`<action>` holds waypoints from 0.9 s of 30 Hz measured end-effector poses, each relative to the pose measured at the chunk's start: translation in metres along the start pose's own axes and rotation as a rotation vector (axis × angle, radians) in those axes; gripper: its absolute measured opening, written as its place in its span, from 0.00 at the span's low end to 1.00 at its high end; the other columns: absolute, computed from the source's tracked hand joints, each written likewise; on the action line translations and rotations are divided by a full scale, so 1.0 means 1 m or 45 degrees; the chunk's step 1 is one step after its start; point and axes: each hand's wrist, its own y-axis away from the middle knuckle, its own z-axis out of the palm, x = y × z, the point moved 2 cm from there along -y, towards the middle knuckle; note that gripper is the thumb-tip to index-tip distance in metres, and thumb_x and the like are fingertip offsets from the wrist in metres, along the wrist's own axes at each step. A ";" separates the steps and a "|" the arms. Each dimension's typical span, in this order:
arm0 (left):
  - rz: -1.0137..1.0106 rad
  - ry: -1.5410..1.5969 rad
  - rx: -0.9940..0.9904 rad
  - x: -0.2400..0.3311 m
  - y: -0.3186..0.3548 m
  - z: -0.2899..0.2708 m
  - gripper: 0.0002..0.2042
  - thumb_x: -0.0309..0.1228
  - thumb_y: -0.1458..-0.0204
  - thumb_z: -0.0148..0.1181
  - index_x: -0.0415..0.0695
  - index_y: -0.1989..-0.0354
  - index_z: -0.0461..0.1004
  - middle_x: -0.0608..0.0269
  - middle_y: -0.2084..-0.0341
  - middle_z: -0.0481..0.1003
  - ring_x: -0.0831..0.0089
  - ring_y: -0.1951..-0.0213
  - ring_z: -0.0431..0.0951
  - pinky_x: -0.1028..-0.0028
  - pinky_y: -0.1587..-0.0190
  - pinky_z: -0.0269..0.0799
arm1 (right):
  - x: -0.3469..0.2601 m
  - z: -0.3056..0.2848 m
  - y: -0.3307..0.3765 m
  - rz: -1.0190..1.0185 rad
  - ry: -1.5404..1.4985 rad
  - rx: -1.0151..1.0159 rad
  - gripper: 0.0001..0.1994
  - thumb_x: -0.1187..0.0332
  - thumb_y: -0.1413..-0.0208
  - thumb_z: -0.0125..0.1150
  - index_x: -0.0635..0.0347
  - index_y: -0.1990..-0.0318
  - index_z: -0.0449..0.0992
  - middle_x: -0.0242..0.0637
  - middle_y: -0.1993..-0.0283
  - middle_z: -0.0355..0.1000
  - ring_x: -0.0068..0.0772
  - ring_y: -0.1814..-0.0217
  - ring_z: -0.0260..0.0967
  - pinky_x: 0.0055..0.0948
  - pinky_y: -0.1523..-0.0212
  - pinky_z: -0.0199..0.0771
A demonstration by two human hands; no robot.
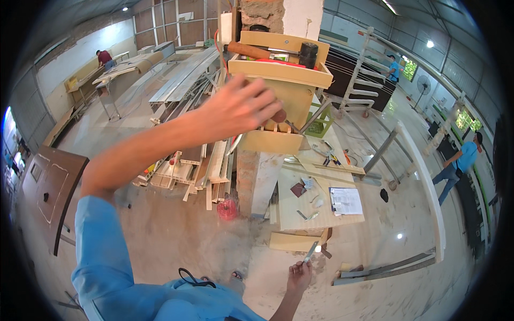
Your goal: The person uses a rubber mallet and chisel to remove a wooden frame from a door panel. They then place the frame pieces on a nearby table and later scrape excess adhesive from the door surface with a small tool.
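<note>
My left hand is raised at the wooden tool rack, its fingers curled around a brown-handled tool. The rounded end of the handle shows beneath my fingers, and a thin metal shaft sticks out toward the rack's slots. What kind of tool it is cannot be made out. Lower down, my right hand pinches a thin, flat grey metal piece that points up and away. On the shelf above the rack lie a tool with an orange-brown handle and a black cylinder.
Beyond my right hand, a pale board bears papers, pliers and small parts. Long strips are stacked left of the pillar. A white metal frame stands at right, near a person in blue. A brown panel leans at left.
</note>
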 end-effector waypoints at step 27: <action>0.147 0.716 -0.026 0.183 0.017 0.103 0.12 0.37 0.50 0.58 0.53 0.58 0.79 0.64 0.59 0.76 0.64 0.50 0.75 0.54 0.48 0.67 | 0.010 -0.001 -0.024 -0.050 0.880 -0.349 0.09 0.75 0.39 0.59 0.67 0.53 0.73 0.45 0.67 0.81 0.36 0.69 0.80 0.32 0.64 0.80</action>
